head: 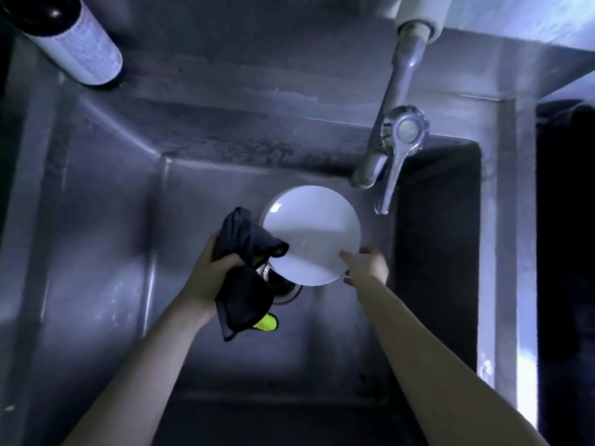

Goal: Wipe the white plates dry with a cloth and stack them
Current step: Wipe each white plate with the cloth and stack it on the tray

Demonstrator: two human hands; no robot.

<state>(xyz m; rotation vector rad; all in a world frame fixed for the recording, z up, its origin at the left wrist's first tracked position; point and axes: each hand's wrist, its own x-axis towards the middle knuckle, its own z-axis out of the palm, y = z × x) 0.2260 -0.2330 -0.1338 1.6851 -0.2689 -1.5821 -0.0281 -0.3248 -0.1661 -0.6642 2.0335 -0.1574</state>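
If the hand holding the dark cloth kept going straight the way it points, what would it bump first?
Probably the white plate. The left hand points up and to the right, and its cloth overlaps the plate's left edge, though depth is hard to judge from above.

Over the sink (96, 220), the left hand (209, 268) and right hand (367, 265) were bare, and both forearms (145, 365) behind them were uncovered along their whole visible length.

Nothing in the scene can be read. The dark glass bottle (54, 24) standing at the far left carries a white paper label (85, 49) covered with rows of fine grey print. The lettering is too small and blurred to make out any word, brand or number.
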